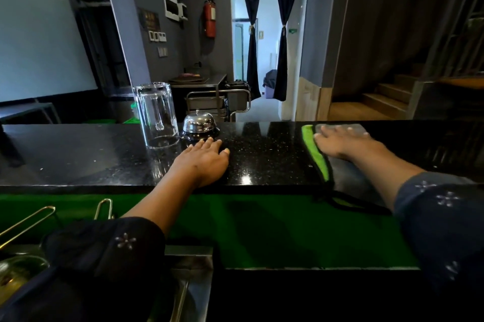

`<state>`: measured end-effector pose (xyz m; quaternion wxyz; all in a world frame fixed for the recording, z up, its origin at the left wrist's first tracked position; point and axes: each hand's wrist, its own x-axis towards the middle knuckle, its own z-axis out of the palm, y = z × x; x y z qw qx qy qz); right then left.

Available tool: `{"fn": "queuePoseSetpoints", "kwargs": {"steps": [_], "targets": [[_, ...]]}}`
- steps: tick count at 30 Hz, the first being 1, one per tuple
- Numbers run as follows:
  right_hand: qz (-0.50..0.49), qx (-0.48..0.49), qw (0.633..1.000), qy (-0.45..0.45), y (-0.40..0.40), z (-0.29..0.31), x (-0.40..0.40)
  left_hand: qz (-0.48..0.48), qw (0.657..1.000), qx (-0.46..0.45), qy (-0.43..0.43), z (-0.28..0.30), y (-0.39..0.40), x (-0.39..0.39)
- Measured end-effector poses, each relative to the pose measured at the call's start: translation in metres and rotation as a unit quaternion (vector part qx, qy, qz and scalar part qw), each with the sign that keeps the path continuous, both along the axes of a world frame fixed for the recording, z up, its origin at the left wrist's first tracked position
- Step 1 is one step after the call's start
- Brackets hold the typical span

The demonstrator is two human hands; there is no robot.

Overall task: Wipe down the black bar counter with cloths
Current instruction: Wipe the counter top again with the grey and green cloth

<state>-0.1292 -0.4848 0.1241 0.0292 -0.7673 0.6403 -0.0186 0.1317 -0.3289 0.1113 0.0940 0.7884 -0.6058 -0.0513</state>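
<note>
The black speckled bar counter (264,154) runs across the middle of the view. My right hand (340,142) lies flat, palm down, on a grey cloth with a bright green edge (318,156) spread at the counter's right part; the cloth's near end hangs over the front edge. My left hand (205,158) rests flat on the bare counter near the middle, fingers slightly apart, holding nothing, its fingertips just short of the bell.
An upturned clear glass mug (158,115) and a chrome service bell (199,124) stand on the counter left of centre. Below the counter runs a green ledge (262,230), with brass taps (103,207) and a steel sink (191,282) at lower left.
</note>
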Motion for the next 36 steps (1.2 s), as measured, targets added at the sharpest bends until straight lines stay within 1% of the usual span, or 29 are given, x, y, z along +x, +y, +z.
{"fn": "queuePoseSetpoints", "kwargs": {"steps": [3,6,8,12,17,21,24,27,29,31,32,34,36], "targets": [[0.122,-0.007,0.992,-0.01,0.038,-0.008,0.053,0.003,1.0,0.007,0.003,0.001,0.003,-0.002],[0.181,0.005,0.983,-0.031,0.067,-0.01,0.077,0.004,1.0,0.009,0.004,0.003,0.007,-0.006],[0.186,0.017,0.982,-0.038,0.069,-0.01,0.077,-0.001,1.0,0.014,0.008,0.004,0.009,-0.007],[0.177,0.029,0.983,-0.036,0.044,-0.003,0.086,-0.005,1.0,0.012,0.005,0.002,0.006,-0.005],[0.174,0.025,0.984,-0.03,0.006,-0.005,0.135,-0.011,1.0,0.0,0.009,0.0,0.003,-0.003],[0.199,0.019,0.979,-0.033,-0.013,-0.006,0.167,-0.015,1.0,-0.005,0.007,-0.001,0.002,0.0],[0.226,0.008,0.974,-0.033,-0.027,-0.005,0.158,-0.016,1.0,-0.006,0.007,-0.001,0.002,0.003],[0.192,0.009,0.981,-0.037,-0.051,-0.004,0.112,-0.015,1.0,-0.006,0.009,0.0,0.002,0.004],[0.134,0.016,0.99,-0.043,-0.078,-0.011,0.062,-0.014,1.0,-0.002,0.009,-0.001,0.001,0.005],[0.071,0.005,0.997,-0.018,-0.09,-0.013,0.014,-0.013,1.0,-0.003,0.005,-0.002,0.0,0.005],[0.041,0.008,0.999,-0.02,-0.086,-0.01,0.0,-0.011,1.0,-0.004,0.003,-0.002,0.0,0.004],[0.001,0.008,1.0,-0.018,-0.065,-0.003,-0.007,-0.009,1.0,-0.007,0.003,-0.002,-0.001,0.002],[0.013,-0.004,1.0,-0.001,-0.044,0.002,0.011,-0.006,1.0,-0.009,0.003,-0.002,-0.003,0.002]]}}
